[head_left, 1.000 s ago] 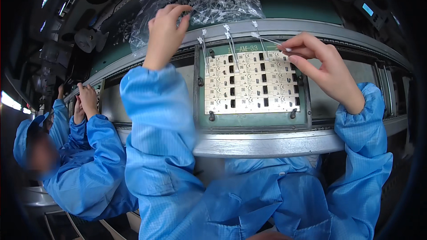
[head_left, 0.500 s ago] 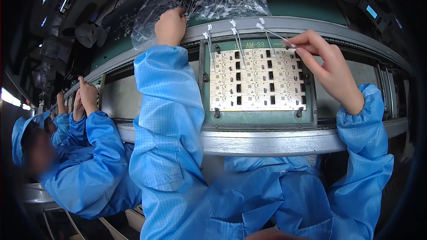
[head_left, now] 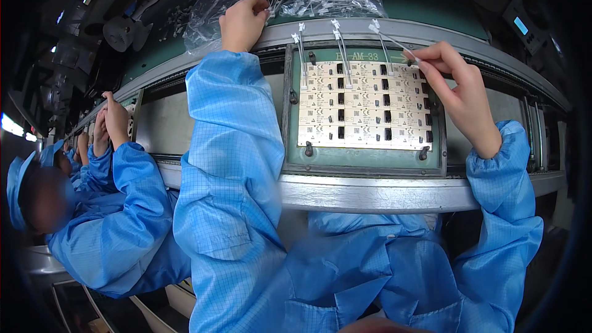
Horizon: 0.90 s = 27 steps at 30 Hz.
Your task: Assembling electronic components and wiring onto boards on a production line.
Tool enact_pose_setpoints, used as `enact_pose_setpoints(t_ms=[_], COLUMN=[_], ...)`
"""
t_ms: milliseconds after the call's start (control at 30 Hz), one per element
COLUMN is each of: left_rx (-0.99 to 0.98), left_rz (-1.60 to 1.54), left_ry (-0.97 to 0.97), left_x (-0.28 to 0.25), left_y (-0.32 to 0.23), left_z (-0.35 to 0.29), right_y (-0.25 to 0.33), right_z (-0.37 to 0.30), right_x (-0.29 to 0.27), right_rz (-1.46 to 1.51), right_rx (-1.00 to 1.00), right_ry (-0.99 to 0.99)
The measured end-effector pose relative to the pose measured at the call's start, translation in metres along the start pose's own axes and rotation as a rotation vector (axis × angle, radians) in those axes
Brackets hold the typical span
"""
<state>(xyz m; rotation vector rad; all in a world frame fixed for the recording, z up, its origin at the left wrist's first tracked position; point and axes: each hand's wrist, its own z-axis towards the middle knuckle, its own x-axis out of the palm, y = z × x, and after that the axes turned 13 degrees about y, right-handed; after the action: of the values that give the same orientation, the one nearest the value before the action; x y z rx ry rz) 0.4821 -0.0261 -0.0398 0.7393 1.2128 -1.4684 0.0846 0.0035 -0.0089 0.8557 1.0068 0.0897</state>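
My left hand reaches to the near edge of a clear plastic bag full of white cable leads. Its thumb and fingers are pinched together, and what they hold, if anything, cannot be made out. In my right hand, thumb and forefinger grip a thin white cable lead, whose white plug end lies over the metal rail. Beneath is a panel of white circuit boards with black components, seated in a green fixture. Several white leads stand at its far edge, their loose ends over the rail.
A scratched metal rail runs along the near side, and another rail runs along the far side. To the left, a co-worker in blue has both hands over the line. A small fan and a device with a lit screen stand beyond.
The view has shifted slightly, so the fixture and bag appear farther right and higher. My left hand has moved a little farther along the bag's edge. My right hand keeps its grip on the lead.
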Motion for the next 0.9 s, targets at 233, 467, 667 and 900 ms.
enact_pose_setpoints(t_ms=[233,467,667,900], left_rx=[0.023,0.088,0.176,0.09], left_rz=[-0.462,-0.553,-0.527,-0.904], left_ry=[-0.056,0.156,-0.016,-0.085], left_x=[-0.002,-0.008,-0.015,-0.038], left_y=[0.019,0.019,0.06,0.009], left_z=[0.008,0.009,0.02,-0.002], right_y=[0.004,-0.008,-0.004,-0.004], right_z=[0.0,0.009,0.01,0.007], right_x=[0.005,0.019,0.03,0.026], right_rz=[-0.04,-0.296,-0.346,-0.455], right_rx=[-0.078,-0.132,-0.13,-0.146], right_ry=[-0.129,-0.063,0.114,0.095])
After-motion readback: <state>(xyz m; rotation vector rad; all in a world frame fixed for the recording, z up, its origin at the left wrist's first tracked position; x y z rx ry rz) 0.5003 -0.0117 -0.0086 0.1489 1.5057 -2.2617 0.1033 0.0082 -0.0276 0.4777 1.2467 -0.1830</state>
